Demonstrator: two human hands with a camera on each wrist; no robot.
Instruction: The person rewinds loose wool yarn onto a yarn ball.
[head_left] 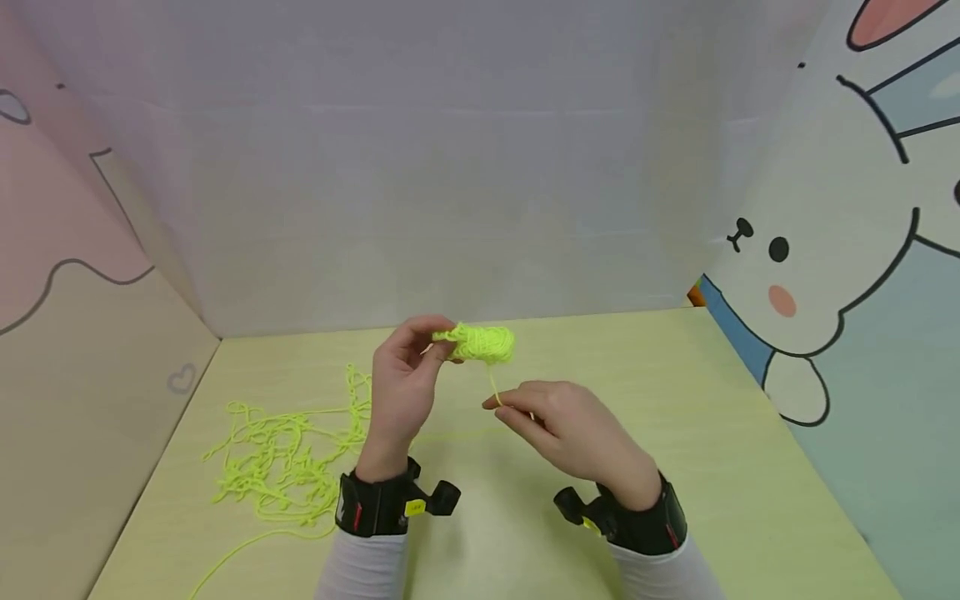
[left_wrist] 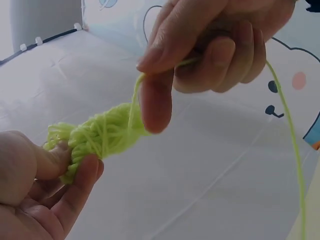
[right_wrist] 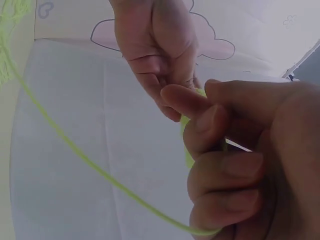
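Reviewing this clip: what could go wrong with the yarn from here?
1. The loose yarn lies in a tangled heap, so it might knot or snag if pulled.
2. The left hand grips the wound bundle near one end, so turns could slide off the free end.
3. The strand trails in a slack curve from the right hand and might catch on something.

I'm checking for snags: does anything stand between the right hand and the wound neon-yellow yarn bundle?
Nothing visible blocks the right hand; only a thin neon-yellow yarn strand spans the gap to the bundle.
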